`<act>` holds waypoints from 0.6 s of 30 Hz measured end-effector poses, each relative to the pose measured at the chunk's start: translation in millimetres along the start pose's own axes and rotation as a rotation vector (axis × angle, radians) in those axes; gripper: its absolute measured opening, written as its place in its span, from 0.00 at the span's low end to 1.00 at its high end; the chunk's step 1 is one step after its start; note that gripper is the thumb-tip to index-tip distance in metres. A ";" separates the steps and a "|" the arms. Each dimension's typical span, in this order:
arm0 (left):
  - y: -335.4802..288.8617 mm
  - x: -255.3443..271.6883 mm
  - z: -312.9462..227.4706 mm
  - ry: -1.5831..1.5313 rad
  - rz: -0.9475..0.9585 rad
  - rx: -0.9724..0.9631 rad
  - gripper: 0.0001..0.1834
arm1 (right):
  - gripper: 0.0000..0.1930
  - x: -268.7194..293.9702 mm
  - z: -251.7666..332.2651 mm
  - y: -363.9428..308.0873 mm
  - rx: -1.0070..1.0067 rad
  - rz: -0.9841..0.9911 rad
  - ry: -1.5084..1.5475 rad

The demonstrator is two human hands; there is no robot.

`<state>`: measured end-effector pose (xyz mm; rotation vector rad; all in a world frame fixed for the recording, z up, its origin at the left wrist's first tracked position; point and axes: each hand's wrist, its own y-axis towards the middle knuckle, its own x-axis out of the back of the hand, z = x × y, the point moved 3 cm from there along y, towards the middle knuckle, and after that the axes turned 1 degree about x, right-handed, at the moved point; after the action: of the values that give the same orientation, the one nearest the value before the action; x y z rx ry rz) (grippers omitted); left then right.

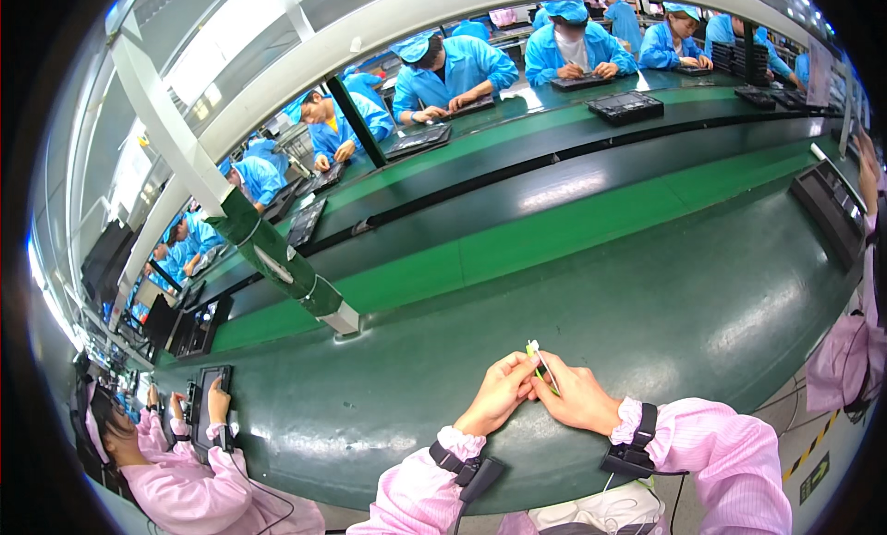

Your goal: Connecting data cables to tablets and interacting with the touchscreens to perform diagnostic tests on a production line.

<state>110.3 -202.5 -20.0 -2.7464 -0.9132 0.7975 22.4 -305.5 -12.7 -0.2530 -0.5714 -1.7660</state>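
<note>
At far left a co-worker's hand [219, 401] rests on a dark tablet [205, 396]. Over the green table [388, 387], the left hand [499, 394] and right hand [577, 396] meet, fingers of both pinched together on a thin yellow-green stick [540, 364] with a white tip, held just above the table's near edge.

green conveyor bench [591, 285], white overhead beam [305, 68]

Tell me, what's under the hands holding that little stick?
Under the left hand and right hand lies the dark green table. Both pinch a thin green-and-white stick. Its lower end is hidden by fingers.
</note>
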 end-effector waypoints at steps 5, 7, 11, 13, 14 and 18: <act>0.2 0.6 1.2 0.000 0.015 -0.004 0.08 | 0.22 1.0 1.8 -0.3 0.001 -0.010 -0.009; 0.4 1.1 0.6 0.001 -0.001 0.004 0.09 | 0.22 1.0 2.2 0.1 0.019 -0.007 -0.018; 1.0 1.6 1.8 -0.004 0.000 0.001 0.09 | 0.22 0.0 0.4 -0.2 0.018 -0.018 -0.002; 1.2 2.0 1.4 0.003 -0.008 0.000 0.09 | 0.21 0.8 2.2 0.6 0.025 -0.014 -0.004; 1.1 2.0 1.3 0.003 -0.008 -0.001 0.09 | 0.21 1.0 2.8 0.7 0.025 -0.014 -0.004; 1.1 2.6 2.8 -0.004 0.002 0.001 0.08 | 0.21 1.0 2.7 0.7 0.006 -0.004 0.011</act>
<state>111.2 -201.9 -23.8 -2.7465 -0.9110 0.8034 22.5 -305.1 -9.7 -0.2380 -0.5699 -1.7683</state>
